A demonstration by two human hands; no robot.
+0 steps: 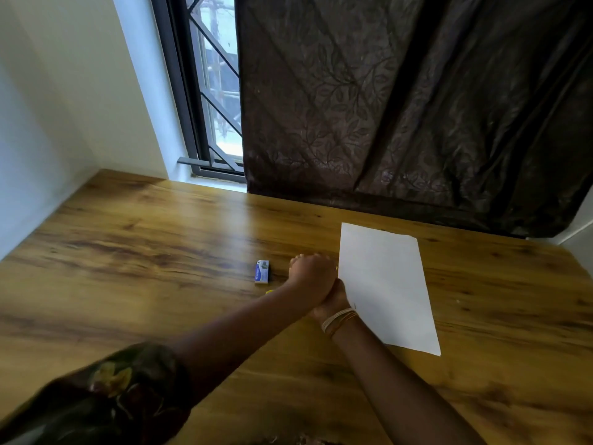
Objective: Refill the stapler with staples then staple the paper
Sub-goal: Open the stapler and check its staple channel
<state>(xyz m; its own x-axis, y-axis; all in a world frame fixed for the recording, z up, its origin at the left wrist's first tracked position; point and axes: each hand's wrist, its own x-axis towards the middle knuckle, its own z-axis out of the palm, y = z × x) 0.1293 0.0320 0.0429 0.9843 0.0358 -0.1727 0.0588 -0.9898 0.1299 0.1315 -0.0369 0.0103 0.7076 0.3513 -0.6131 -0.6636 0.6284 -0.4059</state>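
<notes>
Stapler mostly hidden under the hands; only a yellow sliver (269, 291) shows just left of the paper (385, 287), below the staple box (262, 271). Left hand (313, 271), fingers curled, lies over the right hand (332, 300); what either grips, cannot tell. Right hand's fingers are covered. Paper lies flat on wooden table (144, 245), its left edge touching the hands. Bangles (338, 319) on right wrist. Dark curtain (417, 107) behind paper.

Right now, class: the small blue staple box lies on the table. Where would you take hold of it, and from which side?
Pinch the staple box across its two long sides, coming down from above. It lies flat on the table with its long sides running away from the person, and the wood around it is bare. The left hand is closest, just to its right.
</notes>
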